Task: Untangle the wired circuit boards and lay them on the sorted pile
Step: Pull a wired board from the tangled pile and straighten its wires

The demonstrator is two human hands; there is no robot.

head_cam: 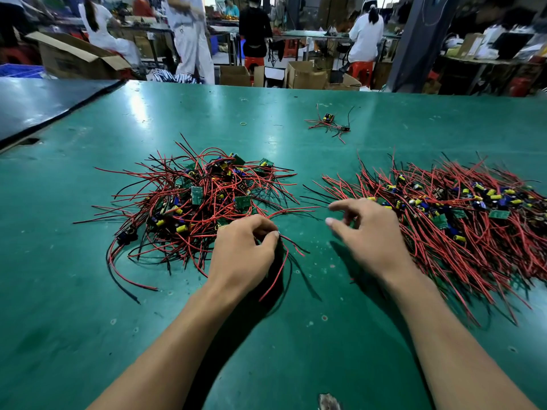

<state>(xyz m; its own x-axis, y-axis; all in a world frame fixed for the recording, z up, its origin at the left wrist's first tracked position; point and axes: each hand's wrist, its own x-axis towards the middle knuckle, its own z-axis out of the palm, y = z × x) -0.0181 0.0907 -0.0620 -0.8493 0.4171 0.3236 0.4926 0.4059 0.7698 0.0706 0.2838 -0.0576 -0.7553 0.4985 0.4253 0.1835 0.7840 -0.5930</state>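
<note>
A tangled heap (201, 199) of small green circuit boards with red and black wires lies left of centre on the green table (88, 335). To the right spreads the sorted pile (461, 214), its wires combed roughly parallel. My left hand (242, 255) sits at the tangled heap's near right edge and pinches a few red and black wires (284, 261) between thumb and fingers; any board on them is hidden under the hand. My right hand (367, 229) hovers between the two piles beside the sorted pile's left edge, fingers loosely spread and holding nothing.
A small separate cluster of wired boards (330, 124) lies farther back, with a yellow rubber band (243, 124) to its left. A dark panel (44, 105) overlaps the table's far left corner. Beyond the far edge are people, cardboard boxes and red stools.
</note>
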